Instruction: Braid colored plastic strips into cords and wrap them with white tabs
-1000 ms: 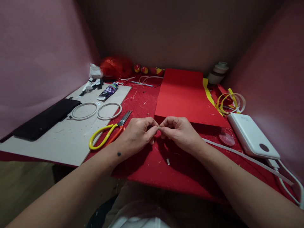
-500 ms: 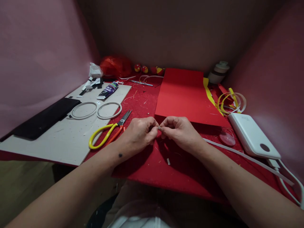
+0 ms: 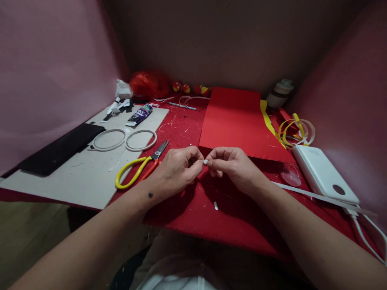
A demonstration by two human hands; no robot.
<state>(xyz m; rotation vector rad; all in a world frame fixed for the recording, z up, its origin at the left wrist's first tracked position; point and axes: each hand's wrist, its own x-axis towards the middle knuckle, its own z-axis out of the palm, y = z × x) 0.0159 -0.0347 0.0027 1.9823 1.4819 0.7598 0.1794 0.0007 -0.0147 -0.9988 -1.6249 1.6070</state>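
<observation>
My left hand (image 3: 183,165) and my right hand (image 3: 231,165) meet above the red table surface, thumbs and forefingers pinched together. Between the fingertips shows the pale end of a small white strip (image 3: 205,162); most of it is hidden by my fingers. A long white strip (image 3: 308,192) comes out from behind my right forearm and passes over the power bank's near edge; I cannot tell whether it joins the piece in my fingers. Below my hands lies a short white scrap (image 3: 215,206). Scissors (image 3: 142,167) with yellow and orange handles lie beside my left wrist.
A red corrugated sheet (image 3: 232,125) stands behind my hands. On the grey board (image 3: 90,185) are two white rings (image 3: 141,140), a glue tube (image 3: 139,114) and a black flat case (image 3: 60,149). At right are a power bank (image 3: 325,174), yellow strips (image 3: 292,131) and a bottle (image 3: 281,92).
The white end at my fingertips now shows more clearly. The long white strip has shifted, its far end higher and over the power bank. Both hands stay pinched; the view has shifted slightly.
</observation>
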